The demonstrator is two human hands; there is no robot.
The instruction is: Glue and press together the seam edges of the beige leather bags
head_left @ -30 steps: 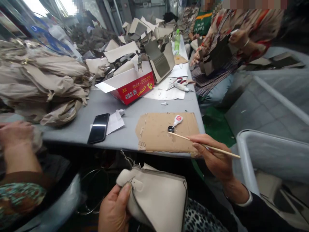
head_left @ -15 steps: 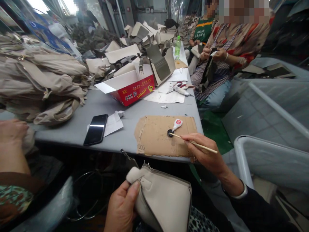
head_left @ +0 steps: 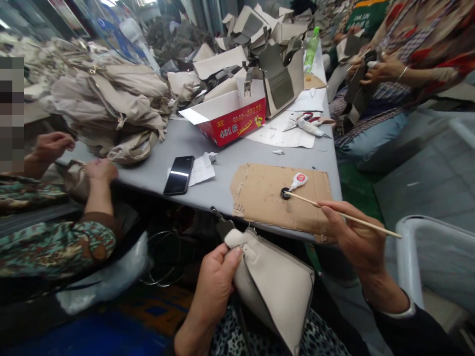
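A cream leather bag [head_left: 276,277] with dark edges lies over my lap, and my left hand [head_left: 217,277] pinches its upper left corner near a small tab. My right hand [head_left: 356,237] grips a thin wooden stick [head_left: 347,216] like a pencil. The stick's far tip rests in a small black round cap [head_left: 285,193] on a cardboard sheet [head_left: 256,198]. A white glue bottle [head_left: 298,181] with a red label lies against the cap, its nozzle toward it. The bag's underside is hidden.
A phone [head_left: 178,175] lies on paper on the grey table [head_left: 148,178]. Behind stand a red box [head_left: 237,121] and pliers [head_left: 309,126]. A heap of beige bags [head_left: 111,99] is at left. A co-worker's hands [head_left: 100,170] are at left, another's [head_left: 386,69] at right. Grey bins [head_left: 411,257] flank my right arm.
The view has turned left and down, so table items appear shifted right. My right hand has slid back along the stick, away from its tip. My left hand keeps its hold on the bag.
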